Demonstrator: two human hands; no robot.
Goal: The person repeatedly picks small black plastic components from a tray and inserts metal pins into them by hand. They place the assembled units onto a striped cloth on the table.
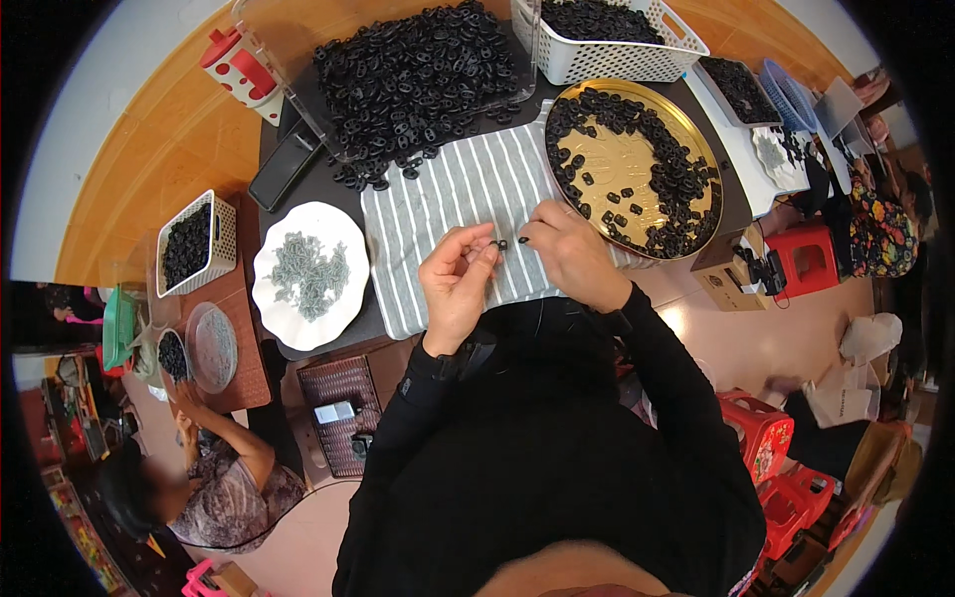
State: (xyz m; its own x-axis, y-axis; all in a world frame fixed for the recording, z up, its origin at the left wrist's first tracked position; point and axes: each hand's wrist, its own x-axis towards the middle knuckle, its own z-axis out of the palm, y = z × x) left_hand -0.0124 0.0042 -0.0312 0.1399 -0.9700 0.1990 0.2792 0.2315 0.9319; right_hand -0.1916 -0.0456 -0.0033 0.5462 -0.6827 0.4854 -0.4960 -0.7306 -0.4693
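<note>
Person's left hand (460,284), pinching a small black plastic piece (501,245) above striped grey cloth (438,214); right hand (577,254), fingertips closed on a dark bit (524,240) just beside; step, apparently two-handed fitting, next calling for steady alignment.

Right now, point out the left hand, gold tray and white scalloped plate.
Left hand (458,285): head view, middle of the hand.
Gold tray (615,164): head view, bare inner base.
White scalloped plate (313,215): head view, bare far rim.
</note>
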